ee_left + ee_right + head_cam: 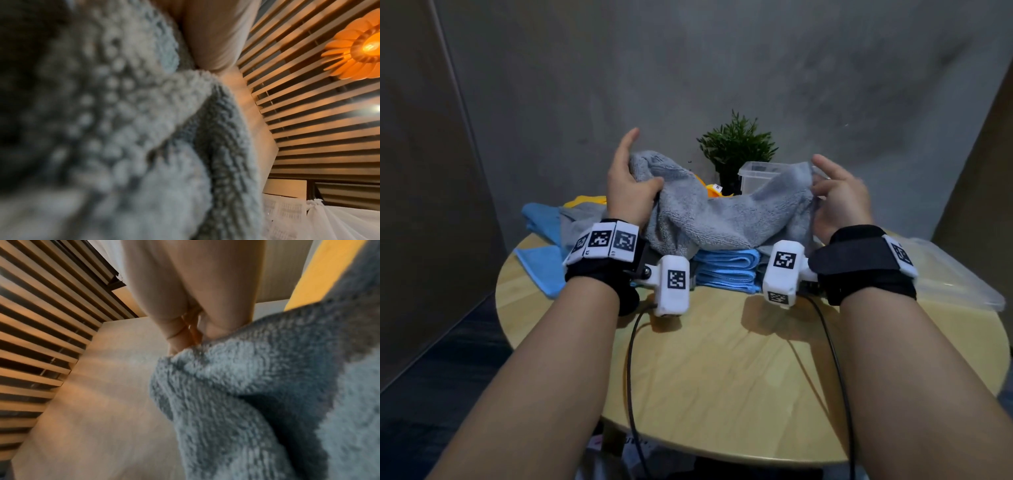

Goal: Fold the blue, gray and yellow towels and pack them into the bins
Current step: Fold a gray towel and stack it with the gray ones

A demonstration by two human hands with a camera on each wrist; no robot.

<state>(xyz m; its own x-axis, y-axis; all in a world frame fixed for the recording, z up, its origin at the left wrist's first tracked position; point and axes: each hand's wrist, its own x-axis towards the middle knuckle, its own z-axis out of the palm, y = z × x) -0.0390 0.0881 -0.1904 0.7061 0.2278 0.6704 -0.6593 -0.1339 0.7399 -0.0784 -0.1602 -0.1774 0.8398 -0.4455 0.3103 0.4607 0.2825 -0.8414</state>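
Note:
A gray towel point(709, 212) hangs stretched between my two hands above the round table. My left hand point(628, 181) pinches its left edge with thumb against fingers, index finger pointing up. My right hand point(835, 195) pinches the right corner. Close up, the gray towel point(127, 129) fills the left wrist view beside my fingers point(218, 32). The right wrist view shows the gray towel point(257, 394) held under my fingers point(189, 293). A folded blue towel point(726, 270) lies under it. A loose blue towel point(541, 240) and yellow towels point(585, 200) lie at the back left.
A clear plastic bin point(760, 174) stands behind the towel next to a small potted plant point(736, 144). Another clear bin or lid point(955, 274) lies at the table's right edge. The wooden table point(722, 377) is bare in front. Cables run from both wrist cameras.

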